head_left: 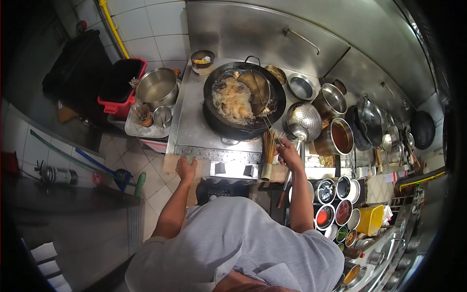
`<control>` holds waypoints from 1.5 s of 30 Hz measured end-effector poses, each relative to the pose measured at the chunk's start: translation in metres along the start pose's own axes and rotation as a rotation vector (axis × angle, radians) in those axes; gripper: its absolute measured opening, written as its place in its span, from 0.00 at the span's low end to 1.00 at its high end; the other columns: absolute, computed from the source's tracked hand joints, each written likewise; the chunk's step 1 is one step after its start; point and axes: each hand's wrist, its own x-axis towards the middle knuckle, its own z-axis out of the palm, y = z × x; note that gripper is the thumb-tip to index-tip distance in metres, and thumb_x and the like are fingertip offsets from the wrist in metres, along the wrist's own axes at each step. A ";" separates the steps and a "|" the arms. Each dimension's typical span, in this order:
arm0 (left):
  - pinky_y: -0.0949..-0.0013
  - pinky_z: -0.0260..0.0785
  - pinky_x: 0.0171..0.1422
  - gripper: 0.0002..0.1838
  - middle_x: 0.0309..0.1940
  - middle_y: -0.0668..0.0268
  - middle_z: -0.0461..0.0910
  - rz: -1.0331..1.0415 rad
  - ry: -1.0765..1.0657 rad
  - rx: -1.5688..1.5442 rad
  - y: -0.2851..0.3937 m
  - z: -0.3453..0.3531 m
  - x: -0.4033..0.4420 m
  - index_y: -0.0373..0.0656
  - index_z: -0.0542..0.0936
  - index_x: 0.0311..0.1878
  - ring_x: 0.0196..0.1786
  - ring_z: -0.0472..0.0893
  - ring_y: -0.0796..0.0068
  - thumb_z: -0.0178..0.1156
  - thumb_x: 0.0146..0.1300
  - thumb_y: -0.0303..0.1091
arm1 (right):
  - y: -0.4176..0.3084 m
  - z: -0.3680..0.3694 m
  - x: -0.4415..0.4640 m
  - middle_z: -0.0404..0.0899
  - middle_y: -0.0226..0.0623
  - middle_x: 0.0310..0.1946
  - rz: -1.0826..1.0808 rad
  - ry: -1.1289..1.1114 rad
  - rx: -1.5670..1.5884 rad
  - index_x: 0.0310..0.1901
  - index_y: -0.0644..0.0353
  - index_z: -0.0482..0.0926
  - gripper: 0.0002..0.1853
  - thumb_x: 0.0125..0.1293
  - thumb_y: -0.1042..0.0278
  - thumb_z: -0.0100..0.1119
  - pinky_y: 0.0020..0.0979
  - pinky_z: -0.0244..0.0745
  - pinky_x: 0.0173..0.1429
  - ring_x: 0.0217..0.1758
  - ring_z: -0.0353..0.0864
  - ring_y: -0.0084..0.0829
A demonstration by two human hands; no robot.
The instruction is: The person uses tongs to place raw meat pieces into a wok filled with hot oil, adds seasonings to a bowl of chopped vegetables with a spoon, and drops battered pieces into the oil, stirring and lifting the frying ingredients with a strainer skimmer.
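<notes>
A black wok (pixel 221 124) on the steel stove holds bubbling oil with pale golden food (pixel 231 100) frying in it. Within the wok, at the right side, rests a round wire strainer (pixel 255 88). Its handle runs toward me into my right hand (pixel 289 155), whose fingers are closed around it. A bamboo wok brush (pixel 268 150) lies just left of that hand. My left hand (pixel 186 169) is closed at the stove's front left edge, over a brownish cloth or board; something small and greenish shows at its fingers, too little to name.
Right of the wok are a perforated ladle (pixel 303 119), a pot of reddish-brown sauce (pixel 340 137) and a steel pot (pixel 332 100). Several seasoning containers (pixel 326 191) stand near my right arm. On the left, a large pot (pixel 157 88) and a bottle (pixel 141 113) share a tray (pixel 146 130).
</notes>
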 end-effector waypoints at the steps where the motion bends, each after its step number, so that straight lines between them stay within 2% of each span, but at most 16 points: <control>1: 0.41 0.68 0.61 0.35 0.54 0.47 0.79 -0.002 0.001 -0.002 0.000 0.001 0.000 0.36 0.75 0.59 0.60 0.78 0.44 0.68 0.59 0.55 | 0.002 -0.003 0.005 0.79 0.32 0.25 0.013 -0.036 0.046 0.75 0.64 0.63 0.27 0.76 0.72 0.49 0.23 0.60 0.16 0.14 0.67 0.17; 5: 0.41 0.68 0.62 0.35 0.54 0.47 0.79 0.007 0.019 -0.007 -0.001 0.000 -0.001 0.36 0.74 0.59 0.60 0.77 0.44 0.68 0.59 0.56 | 0.016 0.005 0.013 0.79 0.31 0.26 0.021 -0.022 0.166 0.71 0.62 0.66 0.24 0.76 0.72 0.50 0.22 0.59 0.15 0.14 0.65 0.17; 7: 0.41 0.67 0.62 0.35 0.54 0.47 0.79 0.008 0.018 -0.009 0.000 0.001 -0.001 0.36 0.74 0.59 0.60 0.77 0.44 0.68 0.60 0.56 | 0.015 0.006 0.014 0.79 0.31 0.27 0.080 -0.107 0.297 0.66 0.60 0.69 0.19 0.76 0.72 0.49 0.21 0.57 0.15 0.13 0.63 0.16; 10: 0.41 0.67 0.63 0.35 0.54 0.47 0.79 0.001 0.001 -0.001 -0.002 0.001 0.000 0.37 0.74 0.59 0.61 0.77 0.44 0.68 0.60 0.56 | 0.013 0.001 0.013 0.79 0.31 0.28 0.105 -0.171 0.380 0.63 0.59 0.70 0.16 0.77 0.72 0.49 0.20 0.57 0.14 0.13 0.62 0.16; 16: 0.41 0.67 0.62 0.35 0.55 0.47 0.79 0.003 0.002 0.017 -0.001 0.002 0.000 0.36 0.74 0.58 0.61 0.76 0.43 0.68 0.59 0.56 | 0.018 0.002 0.008 0.78 0.31 0.28 0.100 -0.307 0.582 0.61 0.58 0.72 0.14 0.77 0.73 0.47 0.17 0.54 0.13 0.12 0.60 0.14; 20: 0.40 0.67 0.62 0.34 0.54 0.47 0.79 -0.002 -0.002 0.002 0.000 0.000 0.000 0.36 0.74 0.57 0.61 0.76 0.44 0.68 0.59 0.56 | 0.010 0.006 -0.008 0.76 0.30 0.28 0.106 -0.274 0.581 0.64 0.56 0.71 0.16 0.78 0.73 0.46 0.15 0.53 0.12 0.11 0.59 0.13; 23: 0.40 0.68 0.62 0.34 0.54 0.47 0.79 0.003 0.017 0.001 -0.002 0.003 0.000 0.36 0.75 0.57 0.61 0.77 0.44 0.68 0.59 0.56 | 0.005 0.009 -0.020 0.76 0.30 0.27 0.075 -0.239 0.531 0.65 0.56 0.72 0.17 0.78 0.73 0.47 0.15 0.54 0.13 0.11 0.60 0.14; 28: 0.41 0.68 0.61 0.33 0.53 0.47 0.80 0.016 0.016 -0.003 0.002 0.000 0.000 0.36 0.75 0.56 0.60 0.77 0.44 0.69 0.59 0.55 | -0.011 0.015 -0.041 0.78 0.30 0.27 -0.006 -0.106 0.234 0.69 0.57 0.71 0.20 0.77 0.70 0.50 0.19 0.56 0.14 0.12 0.62 0.15; 32: 0.42 0.68 0.61 0.34 0.53 0.47 0.80 0.008 -0.002 0.000 0.003 -0.003 0.000 0.36 0.75 0.57 0.60 0.77 0.44 0.69 0.59 0.55 | -0.027 0.017 -0.053 0.78 0.29 0.27 -0.065 -0.099 0.142 0.69 0.58 0.71 0.21 0.78 0.70 0.50 0.19 0.56 0.15 0.12 0.63 0.15; 34: 0.42 0.68 0.61 0.34 0.53 0.47 0.80 0.005 -0.006 0.001 0.003 -0.003 0.000 0.36 0.75 0.58 0.60 0.77 0.44 0.69 0.59 0.55 | -0.035 0.018 -0.057 0.78 0.30 0.27 -0.095 -0.096 0.079 0.72 0.65 0.66 0.25 0.76 0.72 0.49 0.22 0.59 0.16 0.12 0.64 0.17; 37: 0.42 0.69 0.61 0.34 0.52 0.47 0.80 0.008 0.013 0.014 0.004 -0.003 0.000 0.36 0.76 0.58 0.59 0.78 0.44 0.69 0.59 0.55 | -0.037 0.028 -0.061 0.78 0.29 0.26 -0.119 -0.011 0.004 0.75 0.61 0.65 0.25 0.78 0.70 0.49 0.22 0.57 0.15 0.12 0.64 0.17; 40: 0.42 0.69 0.60 0.33 0.51 0.47 0.80 0.011 0.018 0.000 0.003 -0.002 -0.001 0.36 0.76 0.57 0.58 0.78 0.44 0.68 0.59 0.54 | -0.043 0.042 -0.062 0.78 0.29 0.26 -0.140 -0.004 -0.128 0.76 0.62 0.62 0.27 0.78 0.70 0.50 0.23 0.60 0.16 0.13 0.65 0.17; 41: 0.42 0.69 0.59 0.33 0.51 0.47 0.80 0.018 0.028 -0.002 0.003 -0.002 -0.001 0.36 0.76 0.57 0.57 0.79 0.44 0.68 0.59 0.54 | -0.032 0.044 -0.056 0.80 0.32 0.27 -0.178 0.009 -0.142 0.74 0.63 0.66 0.25 0.78 0.70 0.50 0.25 0.66 0.19 0.16 0.70 0.19; 42: 0.42 0.70 0.59 0.33 0.51 0.47 0.80 0.025 0.038 -0.004 0.003 -0.002 -0.001 0.36 0.76 0.57 0.57 0.79 0.44 0.69 0.59 0.54 | -0.021 0.047 -0.048 0.80 0.32 0.27 -0.179 0.007 -0.143 0.74 0.63 0.66 0.25 0.78 0.70 0.50 0.25 0.66 0.19 0.16 0.70 0.19; 43: 0.42 0.70 0.59 0.33 0.51 0.47 0.80 0.025 0.039 -0.003 0.003 -0.003 -0.001 0.36 0.76 0.57 0.57 0.79 0.44 0.69 0.59 0.54 | -0.010 0.051 -0.038 0.81 0.34 0.29 -0.261 0.056 -0.310 0.73 0.65 0.68 0.24 0.78 0.70 0.50 0.27 0.69 0.21 0.17 0.72 0.21; 45: 0.42 0.69 0.59 0.33 0.51 0.47 0.80 0.021 0.029 0.009 0.005 -0.004 -0.002 0.35 0.76 0.57 0.57 0.79 0.44 0.69 0.59 0.54 | 0.008 0.062 -0.012 0.83 0.50 0.44 -0.309 0.105 -0.395 0.68 0.64 0.73 0.24 0.73 0.68 0.53 0.36 0.74 0.48 0.43 0.81 0.43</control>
